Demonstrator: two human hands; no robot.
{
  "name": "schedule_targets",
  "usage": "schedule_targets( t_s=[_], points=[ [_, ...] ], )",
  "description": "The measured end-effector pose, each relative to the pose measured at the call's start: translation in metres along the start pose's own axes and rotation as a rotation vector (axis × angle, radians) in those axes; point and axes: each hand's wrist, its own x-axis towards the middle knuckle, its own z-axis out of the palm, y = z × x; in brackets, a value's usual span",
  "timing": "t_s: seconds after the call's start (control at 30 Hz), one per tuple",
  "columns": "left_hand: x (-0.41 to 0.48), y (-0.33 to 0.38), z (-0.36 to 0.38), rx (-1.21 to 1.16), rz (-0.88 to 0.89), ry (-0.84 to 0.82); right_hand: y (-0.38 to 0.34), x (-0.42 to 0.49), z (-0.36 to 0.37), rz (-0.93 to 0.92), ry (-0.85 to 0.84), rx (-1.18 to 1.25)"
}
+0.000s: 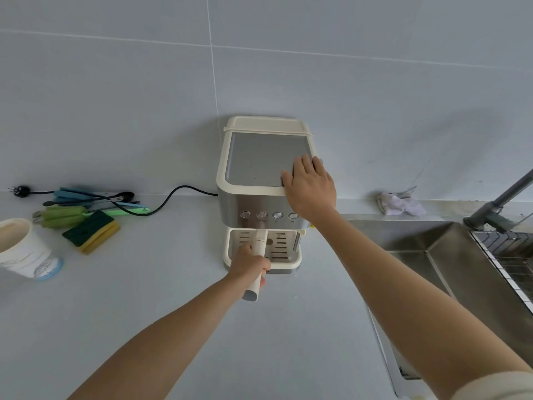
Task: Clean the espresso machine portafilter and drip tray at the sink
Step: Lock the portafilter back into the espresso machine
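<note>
Portafilter [260, 240] sits locked under the espresso machine [259, 197], with its cream handle sticking out toward the front edge of the counter [161, 298]. I cannot see its head, which is hidden under the brew group. My left hand [249, 265] grips that handle, fingers curled round it and the thumb on the near side; the handle's grey end pokes out below the fist. My right hand [310, 186] lies flat on top of the machine at its front right corner, fingers straight and close together, palm pressing down on the grey lid panel.

The machine stands at the back edge of the counter against the tiled wall. The drip tray [288, 262], cream with dark slots, is seated in the machine's base, right below the portafilter. The sink [432, 255] is set into the right end of the counter, near the machine, with a grey faucet [501, 203] at its back and a wire rack [513, 255] across its right part. A crumpled cloth [401, 204] lies at the back edge behind the sink.

Toward the left end I see a green and yellow sponge [92, 235], a bundle of brushes [95, 203], a paper cup [26, 249] and the machine's unplugged black cord [173, 196].
</note>
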Motion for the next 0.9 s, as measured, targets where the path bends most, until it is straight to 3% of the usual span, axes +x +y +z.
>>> schedule_targets(
  t_s=[0.3, 0.43, 0.6, 0.67, 0.73, 0.9],
  points=[
    [-0.005, 0.002, -0.006, 0.162, 0.082, -0.022, 0.006, -0.004, -0.002, -0.063, 0.071, 0.026],
    [-0.003, -0.001, -0.013, 0.184, 0.135, -0.037, 0.016, -0.015, -0.002, -0.065, 0.132, 0.260],
    [0.004, -0.014, -0.032, 0.060, 0.282, 0.034, 0.062, -0.047, 0.011, 0.122, 0.200, 0.518],
    [0.013, -0.025, -0.044, 0.102, 0.302, 0.126, 0.084, -0.061, 0.024, 0.190, 0.123, 0.551],
    [0.025, -0.037, -0.055, 0.287, 0.300, 0.192, 0.103, -0.074, 0.039, 0.237, -0.013, 0.483],
    [0.052, -0.062, -0.070, 0.696, 0.225, 0.175, 0.121, -0.093, 0.082, 0.268, -0.401, 0.202]
  ],
)
